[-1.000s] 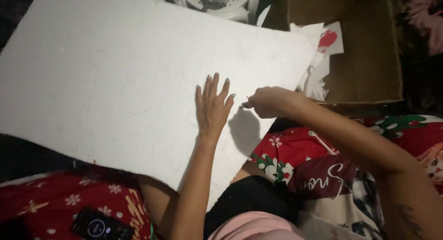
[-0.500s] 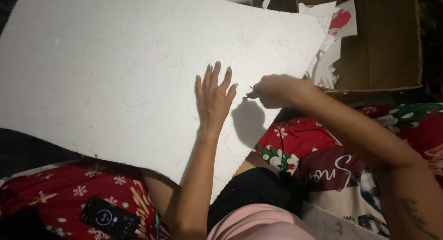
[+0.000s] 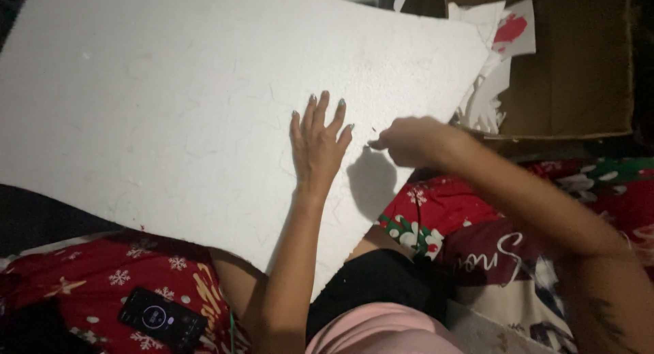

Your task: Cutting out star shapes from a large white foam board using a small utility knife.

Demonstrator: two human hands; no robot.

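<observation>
The left hand (image 3: pixel 317 146) lies flat on a large white foam sheet (image 3: pixel 170 102), palm down, fingers (image 3: pixel 322 112) spread wide and holding nothing, only pressing the sheet against the lap. Just to the right of those fingers, the right hand (image 3: pixel 407 140) is curled closed at the sheet's near edge; something thin seems pinched at its tip, but it is too small and dark to tell what it is, or whether it is a tool at all.

The sheet stretches far to the left of both hands and up past them, resting tilted across the knees, with its lower corner ending just below the left wrist. Its surface looks matte and faintly pebbled, with fine creases and a ragged lower edge, much like expanded foam board, light and brittle.

As a judgement: the sheet is held down only at one point near its right edge, so the long unsupported left span could swing or bend, and a hard press could snap or dent the foam. If the right hand holds something sharp, the spread left fingers sit close enough to be nicked by a slip.

Beyond the right hand sits an open brown cardboard box (image 3: pixel 579 75) with white paper cut-outs (image 3: pixel 487 102) in it. Below the left arm, a dark phone (image 3: pixel 162 318) lies on a red blanket (image 3: pixel 82 286) with snowflakes.
</observation>
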